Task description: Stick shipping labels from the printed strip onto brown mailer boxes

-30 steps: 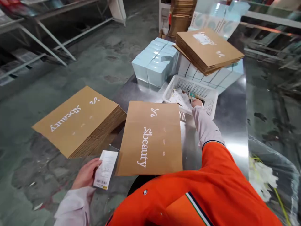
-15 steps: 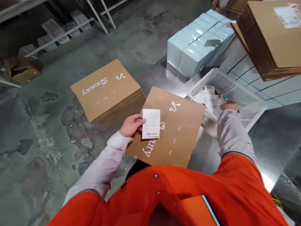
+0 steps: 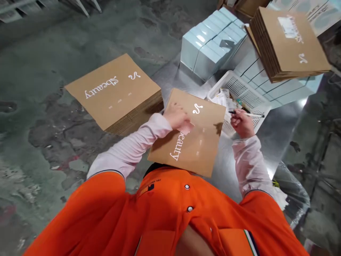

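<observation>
My left hand (image 3: 176,116) is over a flat brown carton (image 3: 210,153) printed with white lettering. Its fingers are bent round a small paper slip (image 3: 187,128), whose lower corner shows beyond them. Part of the lettering is covered by the hand and slip. To the right, my right hand (image 3: 243,123) grips a pen (image 3: 257,115), dark tip pointing left towards the carton. That hand is raised at the near side of a white plastic basket (image 3: 246,91), in which printed paper slips (image 3: 223,96) and other small items lie.
Left of the carton stands a stack of flat cartons (image 3: 106,96). Pale blue boxes (image 3: 207,46) sit at the back of the metal table (image 3: 226,170). Another carton stack (image 3: 293,49) rests on more pale boxes at the right. Clear plastic wrap (image 3: 295,192) hangs by the table edge.
My right hand has come out of the basket with a pen. My left hand has moved up and right over the carton, turning the slip so its printed face no longer shows.
</observation>
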`<state>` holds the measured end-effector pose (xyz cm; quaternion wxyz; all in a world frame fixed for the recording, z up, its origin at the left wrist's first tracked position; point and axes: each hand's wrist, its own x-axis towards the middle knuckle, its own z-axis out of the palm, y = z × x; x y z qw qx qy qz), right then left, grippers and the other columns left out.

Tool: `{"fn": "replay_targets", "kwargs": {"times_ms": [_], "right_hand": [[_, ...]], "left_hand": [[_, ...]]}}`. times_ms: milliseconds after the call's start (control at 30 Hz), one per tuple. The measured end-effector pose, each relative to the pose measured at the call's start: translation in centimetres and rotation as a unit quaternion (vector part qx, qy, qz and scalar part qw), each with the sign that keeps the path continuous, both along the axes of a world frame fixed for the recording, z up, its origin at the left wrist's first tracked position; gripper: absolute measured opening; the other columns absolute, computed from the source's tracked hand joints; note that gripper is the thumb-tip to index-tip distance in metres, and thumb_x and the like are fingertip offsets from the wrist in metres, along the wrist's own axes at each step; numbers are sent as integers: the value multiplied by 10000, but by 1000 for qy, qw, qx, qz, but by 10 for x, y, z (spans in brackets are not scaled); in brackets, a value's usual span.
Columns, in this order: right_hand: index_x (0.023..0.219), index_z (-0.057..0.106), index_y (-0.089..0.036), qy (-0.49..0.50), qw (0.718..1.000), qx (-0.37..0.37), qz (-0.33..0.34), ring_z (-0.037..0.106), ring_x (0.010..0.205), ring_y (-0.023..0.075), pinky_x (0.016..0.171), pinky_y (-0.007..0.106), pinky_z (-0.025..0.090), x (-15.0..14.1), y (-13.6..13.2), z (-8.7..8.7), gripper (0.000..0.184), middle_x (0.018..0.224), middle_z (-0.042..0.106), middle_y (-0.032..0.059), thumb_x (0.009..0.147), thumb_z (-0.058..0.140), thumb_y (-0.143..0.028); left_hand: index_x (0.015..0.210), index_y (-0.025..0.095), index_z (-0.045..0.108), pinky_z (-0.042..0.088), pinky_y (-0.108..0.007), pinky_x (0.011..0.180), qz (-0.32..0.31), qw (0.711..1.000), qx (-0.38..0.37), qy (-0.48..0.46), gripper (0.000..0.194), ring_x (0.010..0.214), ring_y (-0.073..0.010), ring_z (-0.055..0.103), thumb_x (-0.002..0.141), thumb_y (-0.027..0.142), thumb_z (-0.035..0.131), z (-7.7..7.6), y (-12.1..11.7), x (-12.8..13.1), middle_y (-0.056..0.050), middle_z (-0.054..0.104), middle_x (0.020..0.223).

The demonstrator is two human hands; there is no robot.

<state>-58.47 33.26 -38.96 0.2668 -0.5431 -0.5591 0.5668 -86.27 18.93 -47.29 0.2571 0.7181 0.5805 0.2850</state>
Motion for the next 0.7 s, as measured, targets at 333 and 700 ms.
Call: {"fn": "replay_targets", "kwargs": {"times_ms": [333,700], "right_hand": [[642,565,-187,-48,994,55,85,429,387,62,340,196,291,-94,-64,-47,451,520,573,-20,612,781,-582],[563,550,-185,-143,968,204,39,520,558,115,612,265,451,-116,-78,-90,403,549,558,-22,701,703,-531]], "left_hand": [[1148,279,688,187,-606,1064,129,985,48,100,288,1296,-313,394,939,328,496,-43,-54,36,-84,491,1438],[1175,284,671,258,-561,1005,206,971,51,114,375,1265,-341,409,904,486,508,-52,-64,56,-120,556,1337]]}}
